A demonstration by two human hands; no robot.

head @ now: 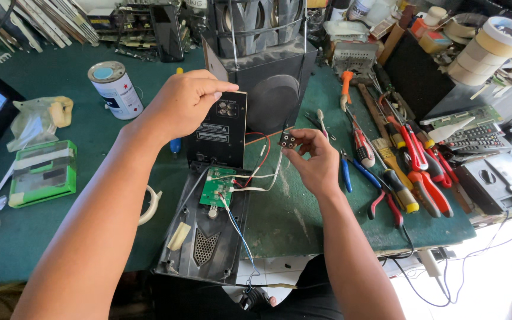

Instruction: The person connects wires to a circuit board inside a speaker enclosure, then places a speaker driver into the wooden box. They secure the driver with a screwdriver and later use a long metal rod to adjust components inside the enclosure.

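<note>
left hand [186, 102]: fingers curled tight over top of black panel [220, 131] | right hand [315, 159]: pinches small black plug part [287, 140] at fingertips, just beside panel

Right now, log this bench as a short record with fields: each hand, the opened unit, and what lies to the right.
left hand: grips top edge of upright black back panel
right hand: pinches small black connector block on wires
circuit board: green, lying on the open housing
surface: green workbench
right side: screwdrivers and pliers, red handles
far left: white tin can
</note>
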